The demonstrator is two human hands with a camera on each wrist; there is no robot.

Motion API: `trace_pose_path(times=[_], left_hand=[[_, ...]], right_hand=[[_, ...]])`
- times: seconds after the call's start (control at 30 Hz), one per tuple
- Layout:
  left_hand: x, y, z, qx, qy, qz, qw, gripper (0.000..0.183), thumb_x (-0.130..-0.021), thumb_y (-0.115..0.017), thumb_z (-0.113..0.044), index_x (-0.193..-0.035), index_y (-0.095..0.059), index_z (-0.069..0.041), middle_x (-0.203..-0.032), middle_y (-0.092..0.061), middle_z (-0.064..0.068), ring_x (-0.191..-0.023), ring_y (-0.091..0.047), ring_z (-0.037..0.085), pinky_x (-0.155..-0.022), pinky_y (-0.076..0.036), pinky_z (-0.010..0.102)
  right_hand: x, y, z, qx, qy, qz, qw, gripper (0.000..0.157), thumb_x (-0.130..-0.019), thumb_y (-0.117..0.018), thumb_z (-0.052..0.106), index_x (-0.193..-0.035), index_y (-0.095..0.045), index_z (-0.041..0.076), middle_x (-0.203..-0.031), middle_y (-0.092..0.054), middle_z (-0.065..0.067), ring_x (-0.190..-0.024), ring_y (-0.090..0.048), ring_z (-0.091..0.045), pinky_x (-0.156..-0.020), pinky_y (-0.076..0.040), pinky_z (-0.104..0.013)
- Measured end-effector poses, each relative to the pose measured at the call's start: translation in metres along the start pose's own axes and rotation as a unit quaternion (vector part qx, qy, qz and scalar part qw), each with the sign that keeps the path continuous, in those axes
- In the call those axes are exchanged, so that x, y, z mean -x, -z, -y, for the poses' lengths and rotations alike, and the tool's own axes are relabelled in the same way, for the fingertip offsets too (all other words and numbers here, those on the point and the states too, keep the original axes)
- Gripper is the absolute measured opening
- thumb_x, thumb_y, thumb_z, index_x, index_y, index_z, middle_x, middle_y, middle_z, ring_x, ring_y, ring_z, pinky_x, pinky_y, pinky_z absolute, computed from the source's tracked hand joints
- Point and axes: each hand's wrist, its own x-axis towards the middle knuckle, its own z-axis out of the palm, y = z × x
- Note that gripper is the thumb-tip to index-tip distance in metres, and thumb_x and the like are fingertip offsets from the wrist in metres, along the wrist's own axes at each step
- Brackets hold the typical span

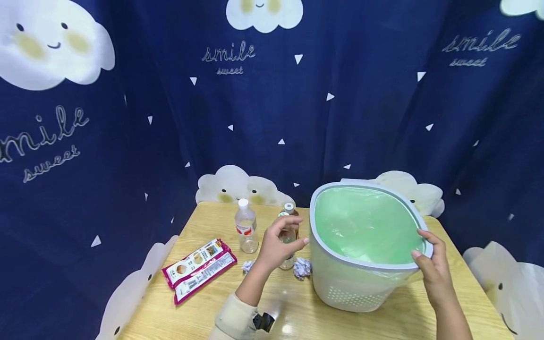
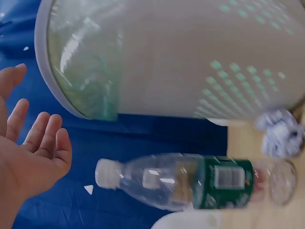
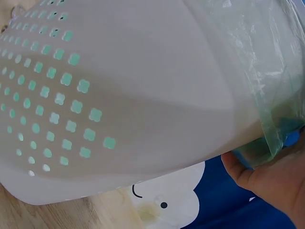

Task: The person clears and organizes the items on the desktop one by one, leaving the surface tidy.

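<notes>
A white trash can with small cut-out holes stands on the table, lined with a green plastic bag that folds over its blue-grey rim. My right hand grips the rim at its right side; in the right wrist view that hand is partly cut off beside the bag's edge. Left of the can, my left hand is held in the air, fingers loosely bent and holding nothing. In the left wrist view a clear bottle with a green label and a white cap stands near that hand, apart from it.
A clear bottle with a red-and-white label stands farther left, and a brown bottle stands behind the green-labelled one. Crumpled paper balls lie by the can. A purple-and-white snack package lies at the left. A blue curtain hangs behind.
</notes>
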Motion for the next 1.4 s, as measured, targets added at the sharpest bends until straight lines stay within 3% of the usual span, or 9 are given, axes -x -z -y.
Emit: trace_pose_path(times=[0.2,0.53,0.77,0.97,1.13,1.23,1.4], left_hand=[[0.01,0.017,-0.011,-0.007,0.018,0.01,0.9998,0.04,-0.074,-0.074,0.002,-0.112,-0.06,0.004,-0.108,-0.058,0.021,-0.098,-0.055,0.036,-0.079,-0.042,0.057],[0.035,0.023,0.013,-0.012,0.08,-0.013,0.9966,0.045,-0.074,-0.075,-0.001,-0.115,-0.058,0.006,-0.114,-0.057,0.02,-0.101,-0.053,0.04,-0.079,-0.044,0.039],[0.05,0.019,0.025,0.022,0.133,-0.021,0.9907,0.049,-0.073,-0.076,0.0,-0.118,-0.056,0.006,-0.117,-0.055,0.023,-0.102,-0.053,0.033,-0.082,-0.041,0.044],[0.057,0.01,0.036,0.046,0.145,-0.032,0.9879,0.048,-0.073,-0.074,0.004,-0.117,-0.055,0.008,-0.119,-0.053,0.026,-0.102,-0.052,0.037,-0.079,-0.041,0.04],[0.065,0.004,0.045,0.081,0.163,-0.054,0.9818,0.048,-0.072,-0.073,0.006,-0.116,-0.055,0.009,-0.117,-0.056,0.022,-0.105,-0.049,0.042,-0.082,-0.042,0.047],[0.072,-0.001,0.052,0.085,0.185,-0.055,0.9774,0.048,-0.072,-0.074,0.003,-0.116,-0.057,0.006,-0.113,-0.057,0.016,-0.103,-0.051,0.036,-0.083,-0.041,0.051],[0.079,-0.007,0.064,0.085,0.216,-0.044,0.9718,0.047,-0.072,-0.075,0.002,-0.116,-0.057,0.004,-0.115,-0.057,0.012,-0.102,-0.052,0.03,-0.083,-0.04,0.045]], right_hand=[[0.001,-0.001,0.0,-0.006,0.004,0.001,1.0,0.045,-0.092,-0.038,-0.003,-0.136,-0.036,0.008,-0.133,-0.027,-0.005,-0.111,-0.042,-0.011,-0.084,-0.036,-0.011],[-0.001,-0.005,-0.002,-0.029,0.008,-0.027,0.999,0.046,-0.088,-0.037,-0.006,-0.133,-0.039,0.006,-0.131,-0.029,-0.007,-0.11,-0.041,-0.014,-0.084,-0.037,-0.011],[-0.001,-0.004,-0.004,-0.021,-0.007,-0.035,0.999,0.047,-0.088,-0.037,-0.004,-0.133,-0.039,0.007,-0.133,-0.026,-0.008,-0.11,-0.04,-0.015,-0.083,-0.038,-0.012],[-0.002,-0.006,-0.003,-0.023,-0.001,-0.045,0.999,0.047,-0.087,-0.037,-0.003,-0.133,-0.039,0.006,-0.133,-0.027,-0.008,-0.109,-0.039,-0.017,-0.084,-0.036,-0.015],[-0.005,-0.007,-0.003,-0.025,0.004,-0.043,0.999,0.046,-0.087,-0.036,-0.003,-0.132,-0.04,0.006,-0.131,-0.029,-0.008,-0.109,-0.04,-0.017,-0.084,-0.036,-0.016],[-0.004,-0.007,-0.003,-0.027,0.004,-0.045,0.999,0.047,-0.086,-0.036,-0.004,-0.131,-0.041,0.006,-0.131,-0.029,-0.007,-0.109,-0.04,-0.016,-0.084,-0.036,-0.015],[-0.001,-0.006,-0.006,-0.04,0.011,-0.048,0.998,0.047,-0.086,-0.035,-0.005,-0.132,-0.041,0.005,-0.132,-0.028,-0.008,-0.11,-0.038,-0.017,-0.084,-0.036,-0.016]])
